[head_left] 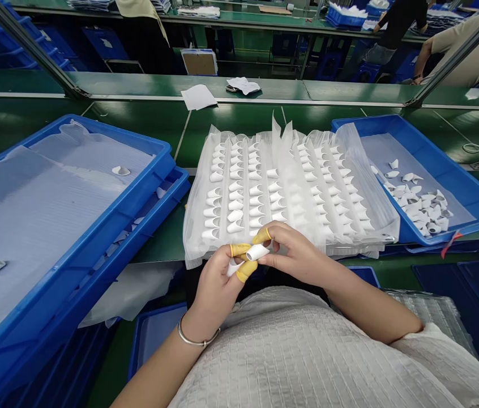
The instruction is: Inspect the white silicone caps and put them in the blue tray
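Note:
A small white cut tube-shaped piece (257,252) is pinched between my two hands, its hollow end facing left. My left hand (222,277), with yellow finger covers, closes on it from the left; a second white piece (234,266) shows between its fingers. On the other side, my right hand (288,246) grips the tube's right end between thumb and a yellow-covered finger. Just beyond both hands lies a tray (386,229) lined with translucent sheet, where rows of similar white pieces (235,204) sit in columns.
At right, a blue bin (473,192) holds a heap of loose white pieces (428,209). Stacked blue bins (137,181) stand at left, the top one with a few pieces. White paper (199,97) lies on the back ledge. Other people (405,28) are across the aisle.

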Motion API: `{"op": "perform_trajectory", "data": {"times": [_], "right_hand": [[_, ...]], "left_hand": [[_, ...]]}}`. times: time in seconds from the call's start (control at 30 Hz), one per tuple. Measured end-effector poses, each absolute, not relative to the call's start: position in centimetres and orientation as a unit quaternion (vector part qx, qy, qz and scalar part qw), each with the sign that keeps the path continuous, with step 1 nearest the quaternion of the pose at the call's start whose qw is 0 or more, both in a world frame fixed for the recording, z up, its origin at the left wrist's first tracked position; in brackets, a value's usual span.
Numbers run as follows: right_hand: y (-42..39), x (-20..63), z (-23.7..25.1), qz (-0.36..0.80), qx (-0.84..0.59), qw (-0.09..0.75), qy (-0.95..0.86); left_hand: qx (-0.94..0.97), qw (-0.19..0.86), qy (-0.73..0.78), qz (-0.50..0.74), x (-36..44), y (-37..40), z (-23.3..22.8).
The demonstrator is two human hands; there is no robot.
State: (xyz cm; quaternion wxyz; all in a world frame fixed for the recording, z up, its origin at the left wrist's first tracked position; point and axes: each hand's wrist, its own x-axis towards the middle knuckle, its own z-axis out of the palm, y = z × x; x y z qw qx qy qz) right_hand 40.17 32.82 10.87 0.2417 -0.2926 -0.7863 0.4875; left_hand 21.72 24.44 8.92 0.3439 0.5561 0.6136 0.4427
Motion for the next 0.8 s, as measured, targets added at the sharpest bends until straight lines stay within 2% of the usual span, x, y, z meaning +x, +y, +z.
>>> {"op": "perform_trajectory", "data": {"times": [0.17,0.3,0.47,0.57,0.63,0.7,0.8], "right_hand": [[32.6,40.5,11.0,0.497,-0.322,0.234,-0.771],[33.3,40.9,11.6,0.558,-0.346,0.217,-0.722],[34.7,40.8,12.3,0.722,-0.303,0.149,-0.604],[35.5,40.8,12.6,0.763,-0.313,0.071,-0.561],[36.3,40.9,13.1,0.767,-0.304,0.039,-0.564],[37.8,40.8,13.8,0.755,-0.294,0.058,-0.584],[41.5,40.2,14.9,0.683,-0.355,0.176,-0.614]], "left_hand": [[0.639,0.265,0.578,0.433,21.4,24.5,9.3],[0.716,0.2,0.533,0.404,20.9,24.6,9.2],[0.801,0.09,0.465,0.366,20.7,24.9,9.3],[0.826,0.021,0.426,0.369,20.8,25.2,9.5],[0.825,0.019,0.424,0.373,20.8,25.3,9.6],[0.798,0.06,0.461,0.383,20.7,25.4,9.5],[0.719,0.145,0.542,0.409,20.5,25.5,9.3]]}}
